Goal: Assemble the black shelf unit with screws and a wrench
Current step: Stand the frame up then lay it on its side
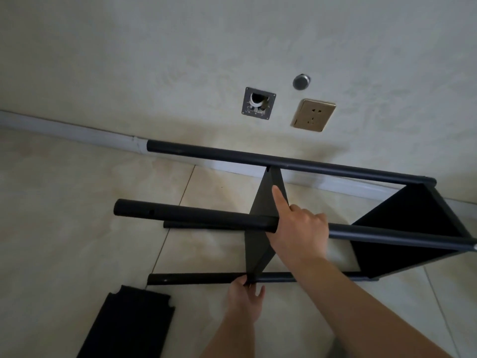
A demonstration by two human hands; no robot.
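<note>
Black shelf unit (402, 228) lying on its side on tiled floor (64, 202). Right hand (299, 231) curled around upper pole (196, 214), forefinger flat against middle shelf panel (260, 202). Left hand (244, 303) below it, pinching the panel's corner at lower pole (196, 278). Loose panel (129, 324) left of that hand.

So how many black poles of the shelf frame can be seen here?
4: one along the wall, one raised in front under the right hand, a thinner-looking one just behind it, one nearest on the floor. None obviously hidden.
</note>
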